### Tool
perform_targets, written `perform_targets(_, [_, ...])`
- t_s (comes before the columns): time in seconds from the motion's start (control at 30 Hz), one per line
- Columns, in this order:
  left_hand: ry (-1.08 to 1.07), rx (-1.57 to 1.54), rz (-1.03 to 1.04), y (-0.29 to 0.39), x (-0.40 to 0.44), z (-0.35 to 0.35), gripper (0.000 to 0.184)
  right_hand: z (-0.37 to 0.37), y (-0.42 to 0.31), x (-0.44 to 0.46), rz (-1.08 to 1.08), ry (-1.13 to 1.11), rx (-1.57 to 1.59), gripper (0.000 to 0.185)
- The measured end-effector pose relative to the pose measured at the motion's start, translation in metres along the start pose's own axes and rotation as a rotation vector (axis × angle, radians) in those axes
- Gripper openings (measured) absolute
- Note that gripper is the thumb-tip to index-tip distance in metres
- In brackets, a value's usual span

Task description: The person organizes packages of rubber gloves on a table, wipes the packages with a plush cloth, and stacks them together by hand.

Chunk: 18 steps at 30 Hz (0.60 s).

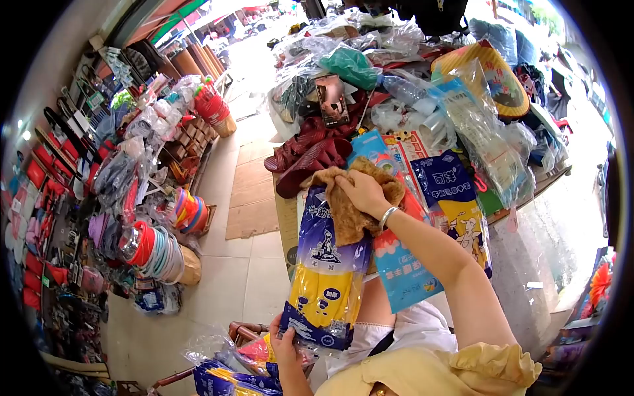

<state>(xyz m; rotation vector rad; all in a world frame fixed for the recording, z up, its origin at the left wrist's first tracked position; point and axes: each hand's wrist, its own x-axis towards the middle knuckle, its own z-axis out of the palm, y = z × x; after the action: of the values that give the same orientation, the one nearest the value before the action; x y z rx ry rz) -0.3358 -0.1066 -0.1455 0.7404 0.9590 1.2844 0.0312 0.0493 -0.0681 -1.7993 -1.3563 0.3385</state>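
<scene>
My left hand [284,344] pinches the lower left corner of a blue and yellow plastic packet of rubber gloves [328,280]. My right hand [364,192], with a silver bracelet at the wrist, is closed on a fuzzy brown cloth [350,221] that lies over the packet's top end. Some of the right fingers are lost in the cloth's folds. Just right of it is a light blue and red glove packet [406,280], partly under my right forearm. Beyond that lies another blue and yellow packet [449,188].
Dark red slippers [310,158] and a box with a picture [332,100] sit at the table's left edge. Plastic-wrapped goods, a clear bottle [403,89] and a woven fan [485,76] are heaped behind. More glove packets [231,379] rest beside my left hand. Shelves of goods line the left wall.
</scene>
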Motion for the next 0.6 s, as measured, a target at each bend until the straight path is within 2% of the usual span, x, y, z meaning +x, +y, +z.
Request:
perform_targets(0.07, [0.025, 0.03, -0.008, -0.002, -0.001, 0.0, 0.051, 0.016, 0.023, 0.013, -0.161, 0.419, 0.366, 0.039])
perform_targets(0.1, [0.024, 0.028, -0.007, -0.005, -0.001, -0.002, 0.051, -0.002, 0.017, 0.015, 0.1, 0.344, 0.424, 0.038])
perform_targets(0.13, [0.035, 0.045, -0.012, -0.007, -0.001, -0.004, 0.051, 0.0, 0.031, 0.027, 0.204, 0.238, 0.881, 0.039])
perform_targets(0.2, [0.042, 0.063, -0.014, -0.005, -0.002, 0.0, 0.051, -0.007, 0.026, 0.017, 0.142, 0.157, 0.912, 0.04])
perform_targets(0.27, [0.09, -0.111, -0.058, 0.004, -0.011, 0.019, 0.052, -0.007, 0.018, -0.001, -0.293, 0.151, 0.392, 0.038])
perform_targets(0.3, [0.07, -0.164, -0.062, 0.003, -0.014, 0.02, 0.053, -0.018, 0.012, -0.012, -0.452, 0.152, -0.132, 0.035])
perform_targets(0.33, [0.071, -0.161, -0.068, -0.003, -0.017, 0.017, 0.053, -0.02, 0.009, -0.017, -0.446, 0.15, -0.133, 0.035])
perform_targets(0.4, [-0.071, -0.638, -0.351, -0.02, -0.02, 0.004, 0.056, -0.021, 0.003, -0.02, -0.264, 0.075, -0.029, 0.031])
perform_targets(0.43, [-0.071, -0.653, -0.366, -0.028, -0.026, 0.0, 0.056, -0.017, 0.008, -0.016, -0.225, 0.102, 0.002, 0.027])
perform_targets(0.47, [-0.068, -0.651, -0.361, -0.033, -0.028, -0.006, 0.056, -0.012, 0.012, -0.012, -0.226, 0.1, 0.007, 0.027])
perform_targets(0.53, [0.088, -0.248, -0.311, -0.023, -0.035, 0.006, 0.058, -0.003, 0.024, -0.003, -0.007, 0.319, 0.32, 0.027])
perform_targets(0.6, [0.21, -0.169, -0.197, 0.015, -0.042, 0.044, 0.058, 0.008, 0.057, 0.015, -0.047, 0.435, 0.616, 0.03])
